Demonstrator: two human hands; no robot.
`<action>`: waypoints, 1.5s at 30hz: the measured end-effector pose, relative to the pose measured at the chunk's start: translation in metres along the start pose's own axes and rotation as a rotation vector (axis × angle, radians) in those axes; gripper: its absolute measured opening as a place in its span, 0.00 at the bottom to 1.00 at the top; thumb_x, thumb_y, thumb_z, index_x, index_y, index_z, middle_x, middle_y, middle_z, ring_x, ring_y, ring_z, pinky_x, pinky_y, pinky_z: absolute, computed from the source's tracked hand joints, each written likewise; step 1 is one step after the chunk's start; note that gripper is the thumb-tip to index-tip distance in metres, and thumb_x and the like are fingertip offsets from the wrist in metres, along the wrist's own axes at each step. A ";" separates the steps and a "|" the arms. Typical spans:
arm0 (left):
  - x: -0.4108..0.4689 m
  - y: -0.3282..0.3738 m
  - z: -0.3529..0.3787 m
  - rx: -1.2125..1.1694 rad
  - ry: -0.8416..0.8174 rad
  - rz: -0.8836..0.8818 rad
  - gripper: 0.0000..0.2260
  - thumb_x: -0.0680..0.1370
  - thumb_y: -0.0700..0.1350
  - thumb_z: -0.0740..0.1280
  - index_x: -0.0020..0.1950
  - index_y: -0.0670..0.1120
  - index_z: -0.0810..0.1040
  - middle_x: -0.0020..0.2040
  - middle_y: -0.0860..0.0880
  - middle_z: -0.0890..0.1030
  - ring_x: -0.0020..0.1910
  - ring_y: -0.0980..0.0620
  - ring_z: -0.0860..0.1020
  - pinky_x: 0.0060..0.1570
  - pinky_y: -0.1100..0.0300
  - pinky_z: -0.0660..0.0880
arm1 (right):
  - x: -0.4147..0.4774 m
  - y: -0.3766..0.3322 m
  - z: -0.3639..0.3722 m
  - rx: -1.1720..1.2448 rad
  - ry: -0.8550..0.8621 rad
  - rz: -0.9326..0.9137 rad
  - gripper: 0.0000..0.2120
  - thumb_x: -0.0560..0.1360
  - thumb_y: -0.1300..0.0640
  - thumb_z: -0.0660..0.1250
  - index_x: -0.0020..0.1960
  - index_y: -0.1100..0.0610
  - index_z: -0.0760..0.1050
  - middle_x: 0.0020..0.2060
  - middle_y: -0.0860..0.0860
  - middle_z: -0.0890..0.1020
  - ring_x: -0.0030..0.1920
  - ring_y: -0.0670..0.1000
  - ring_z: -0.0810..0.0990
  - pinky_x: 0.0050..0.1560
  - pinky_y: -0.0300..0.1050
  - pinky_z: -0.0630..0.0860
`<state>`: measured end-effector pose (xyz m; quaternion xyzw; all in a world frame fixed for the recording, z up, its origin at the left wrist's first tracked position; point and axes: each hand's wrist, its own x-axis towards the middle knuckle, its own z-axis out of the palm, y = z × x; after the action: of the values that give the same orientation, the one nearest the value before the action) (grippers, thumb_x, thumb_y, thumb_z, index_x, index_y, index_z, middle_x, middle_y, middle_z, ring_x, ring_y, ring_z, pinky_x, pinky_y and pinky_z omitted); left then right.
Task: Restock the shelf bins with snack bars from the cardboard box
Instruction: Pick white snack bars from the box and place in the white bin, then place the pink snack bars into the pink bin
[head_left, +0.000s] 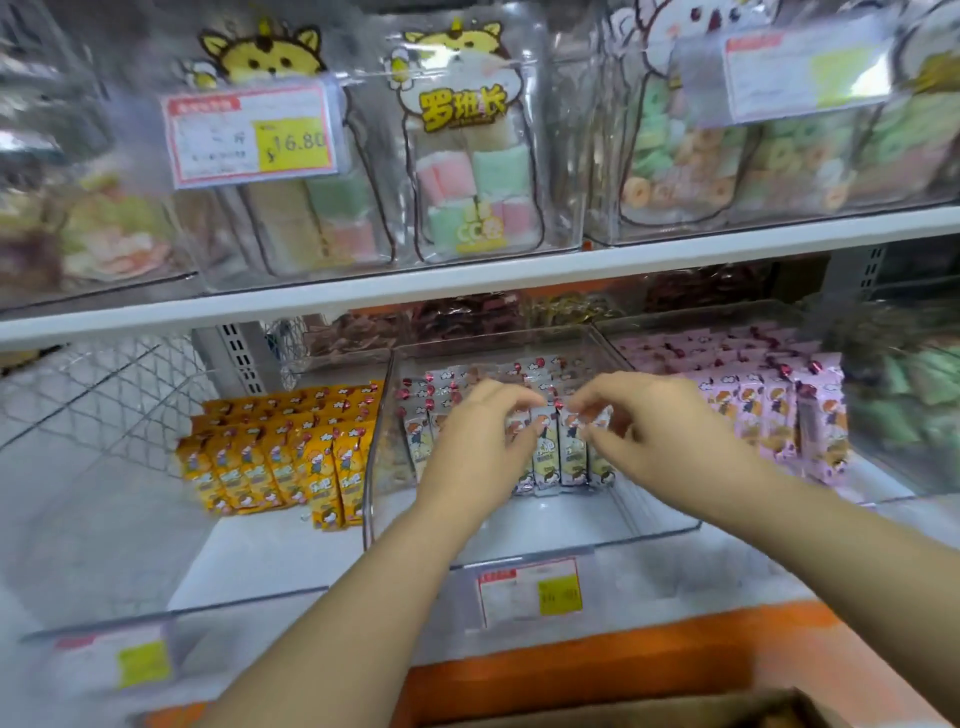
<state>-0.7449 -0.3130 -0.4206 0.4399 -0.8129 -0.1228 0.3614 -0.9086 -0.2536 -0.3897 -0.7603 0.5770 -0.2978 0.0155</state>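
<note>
Left hand (475, 436) and right hand (662, 423) each keep a grip pinching tops of upright snack bars (545, 460). Nothing braces the row toward the front edge of the bin (535, 543), so letting go could topple it forward.

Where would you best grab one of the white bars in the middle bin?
By its top end, pinched from above. The white bars stand upright, packed side by side, so only their tops are free; the bin walls and neighbouring bars block the sides.
</note>
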 end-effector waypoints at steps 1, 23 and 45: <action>-0.013 0.006 -0.002 -0.039 0.043 0.023 0.09 0.77 0.42 0.67 0.57 0.49 0.80 0.50 0.57 0.74 0.48 0.63 0.70 0.51 0.68 0.68 | -0.015 -0.007 0.000 0.036 0.036 -0.004 0.09 0.74 0.61 0.67 0.52 0.52 0.79 0.37 0.38 0.77 0.35 0.40 0.74 0.37 0.29 0.66; -0.273 -0.057 0.072 0.109 -0.626 -0.467 0.17 0.79 0.47 0.65 0.68 0.53 0.72 0.72 0.52 0.64 0.70 0.48 0.63 0.68 0.56 0.63 | -0.245 0.061 0.117 -0.128 -0.883 0.427 0.37 0.72 0.39 0.67 0.76 0.43 0.53 0.66 0.58 0.71 0.64 0.59 0.72 0.61 0.52 0.71; -0.282 -0.048 0.054 -0.173 -0.568 -0.577 0.26 0.74 0.46 0.72 0.70 0.56 0.68 0.70 0.56 0.62 0.71 0.54 0.62 0.71 0.55 0.62 | -0.237 0.014 0.135 -0.360 -0.750 0.353 0.21 0.76 0.49 0.63 0.68 0.49 0.63 0.66 0.49 0.71 0.65 0.55 0.65 0.63 0.50 0.64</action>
<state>-0.6529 -0.1211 -0.6187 0.5664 -0.7102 -0.4035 0.1094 -0.8942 -0.0909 -0.6087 -0.6963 0.6950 0.1104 0.1414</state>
